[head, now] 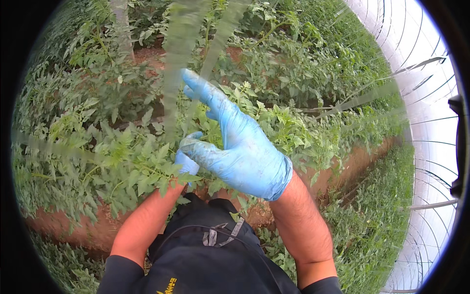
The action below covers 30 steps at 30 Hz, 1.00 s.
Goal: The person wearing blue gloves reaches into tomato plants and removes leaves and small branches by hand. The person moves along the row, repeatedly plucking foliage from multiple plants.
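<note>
My right hand (246, 147), in a dirt-smudged blue disposable glove, is raised over the tomato plants (143, 172). Its fingers stretch forward and its thumb stands apart from them. Blurred, translucent plastic strips (185, 40) hang down by these fingertips. One narrow strip crosses in front of the index finger; whether they touch is unclear. Lower and to the left, my left hand (186, 163) wears the same kind of glove. It sits among the stems, largely covered by leaves and by my right thumb, so any grip is hidden.
Dense tomato foliage (312, 47) fills the far side. Bare reddish soil (73, 228) runs between rows, continuing at right. A pale upright post or strip (122, 29) rises at upper left. Slanting plastic strips (363, 99) and the ribbed greenhouse film wall (433, 154) lie to the right.
</note>
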Available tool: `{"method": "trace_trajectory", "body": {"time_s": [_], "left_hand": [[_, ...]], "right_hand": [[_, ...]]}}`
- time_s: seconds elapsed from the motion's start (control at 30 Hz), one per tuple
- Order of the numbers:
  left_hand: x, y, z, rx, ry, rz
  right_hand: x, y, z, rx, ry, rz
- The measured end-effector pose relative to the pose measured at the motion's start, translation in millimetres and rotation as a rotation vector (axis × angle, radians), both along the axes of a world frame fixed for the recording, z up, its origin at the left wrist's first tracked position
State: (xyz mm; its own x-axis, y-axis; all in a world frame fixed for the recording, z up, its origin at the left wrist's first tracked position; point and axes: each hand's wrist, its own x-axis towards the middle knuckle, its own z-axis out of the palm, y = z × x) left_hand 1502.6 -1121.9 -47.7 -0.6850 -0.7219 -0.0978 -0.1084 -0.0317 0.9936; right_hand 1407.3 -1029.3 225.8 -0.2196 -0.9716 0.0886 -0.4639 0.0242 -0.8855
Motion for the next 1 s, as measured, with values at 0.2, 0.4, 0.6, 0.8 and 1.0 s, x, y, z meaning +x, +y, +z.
{"method": "trace_trajectory", "body": {"time_s": [0.2,0.4,0.6,0.8,1.0], "left_hand": [[-24.3,-2.6,-18.9,-0.319,0.027,-0.129],[13.1,37.6,-51.6,-0.910,-0.232,-0.309],[101.3,53.6,-120.6,-0.482,-0.108,-0.268],[127.3,-1.8,-52.6,-0.498,-0.481,0.022],[133.2,-44.0,-96.3,-0.524,-0.504,-0.031]], "right_hand": [[15.8,-25.9,-4.7,0.176,0.065,0.123],[-5.0,-45.8,-40.5,0.184,0.143,0.055],[-58.2,-45.5,-85.5,0.312,0.348,-0.212],[-50.0,3.3,-144.1,0.460,0.036,-0.315],[5.7,33.2,-161.5,0.416,0.131,-0.272]]}}
